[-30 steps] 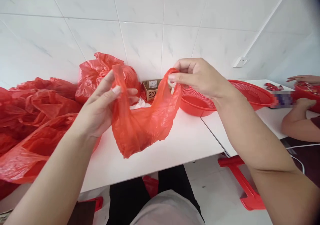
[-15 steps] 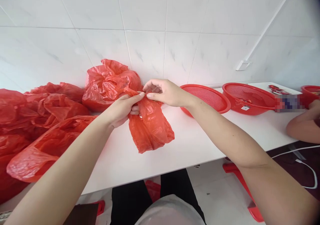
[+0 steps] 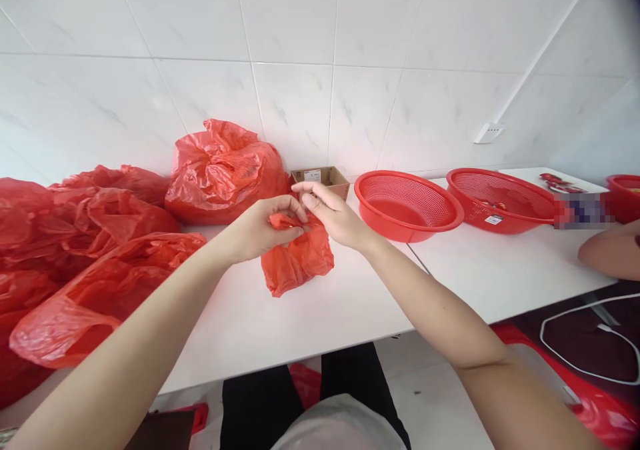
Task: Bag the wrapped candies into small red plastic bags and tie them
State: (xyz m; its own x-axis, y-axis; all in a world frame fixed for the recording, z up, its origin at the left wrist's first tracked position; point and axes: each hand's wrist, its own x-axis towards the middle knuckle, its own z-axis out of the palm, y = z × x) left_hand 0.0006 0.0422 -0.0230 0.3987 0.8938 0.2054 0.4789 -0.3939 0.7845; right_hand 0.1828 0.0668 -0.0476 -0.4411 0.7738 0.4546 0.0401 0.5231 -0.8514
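Both hands are together above the white table, at a small red plastic bag. My left hand is closed around the bag's gathered neck, thumb and fingers pinching the film. On the other side, my right hand pinches the bag's top, thumb and forefinger close together; its other fingers are partly hidden. The lower part of the bag hangs bulging under the hands, and what it contains cannot be seen. Just behind the fingers stands an open cardboard box.
A large full red bag stands by the wall, with crumpled red bags at the left. Two red strainer baskets stand on the right. A co-worker's arm rests at the far right edge.
The bag's top has been drawn in and its hanging part looks shorter. My hands have come down slightly, uncovering the cardboard box behind them.
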